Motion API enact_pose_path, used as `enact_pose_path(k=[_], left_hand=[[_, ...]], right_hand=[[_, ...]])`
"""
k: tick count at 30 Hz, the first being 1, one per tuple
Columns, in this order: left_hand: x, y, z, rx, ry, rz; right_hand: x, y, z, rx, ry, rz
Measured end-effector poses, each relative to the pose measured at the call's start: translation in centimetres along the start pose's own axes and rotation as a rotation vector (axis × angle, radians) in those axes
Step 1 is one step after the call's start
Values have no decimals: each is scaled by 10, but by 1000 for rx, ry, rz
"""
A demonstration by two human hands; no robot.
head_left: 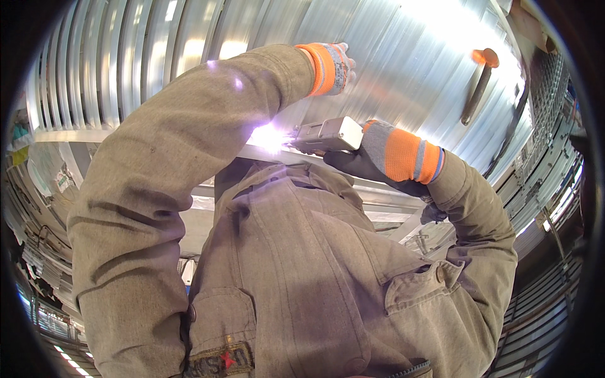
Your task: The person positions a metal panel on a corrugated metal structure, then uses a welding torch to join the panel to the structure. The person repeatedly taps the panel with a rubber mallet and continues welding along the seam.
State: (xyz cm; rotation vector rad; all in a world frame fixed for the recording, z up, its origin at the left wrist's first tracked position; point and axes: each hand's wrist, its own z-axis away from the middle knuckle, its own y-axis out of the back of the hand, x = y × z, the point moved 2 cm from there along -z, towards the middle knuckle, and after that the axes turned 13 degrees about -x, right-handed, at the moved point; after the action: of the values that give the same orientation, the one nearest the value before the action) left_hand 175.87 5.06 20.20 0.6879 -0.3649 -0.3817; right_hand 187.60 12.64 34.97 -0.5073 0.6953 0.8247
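Knit-gloved right hand [392, 150] wrapped around a boxy metal welding torch [328, 135], white-violet glare [270, 138] at its tip, left hand [335, 68] over long ridged metal strips [403, 82], its grip unclear

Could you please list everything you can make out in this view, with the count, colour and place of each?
Metal strips: many, silvery, side by side across the top
Handheld tool: 1, light metallic body, centre
Bright glow: 1, white-violet, at the tool's left end
Hammer: 1, rusty brown, lying on the strips, upper right
Wire mesh: 1 area, grey, right edge
Side clutter: uncountable, mostly grey and dark, too distorted to tell apart
Jacket: 1, olive-brown, lower centre, sleeves at both sides
Left hand: 1, orange-and-grey glove, at the strips, upper centre
Right hand: 1, orange-and-grey glove, holding the tool, right of centre
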Motion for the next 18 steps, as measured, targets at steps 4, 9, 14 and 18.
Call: enact_pose_path(k=[4, 9, 14, 18], left_hand=[[1, -2, -1, 26, 16, -3], [0, -4, -4, 2, -9, -33], [2, -7, -2, 81, 32, -11], [3, -3, -2, 13, 33, 16]], right_hand=[[2, -2, 1, -10, -43, -22], [5, -5, 2, 27, -6, 64], [3, -6, 9, 61, 22, 7], [8, -7, 15, 12, -77, -19]])
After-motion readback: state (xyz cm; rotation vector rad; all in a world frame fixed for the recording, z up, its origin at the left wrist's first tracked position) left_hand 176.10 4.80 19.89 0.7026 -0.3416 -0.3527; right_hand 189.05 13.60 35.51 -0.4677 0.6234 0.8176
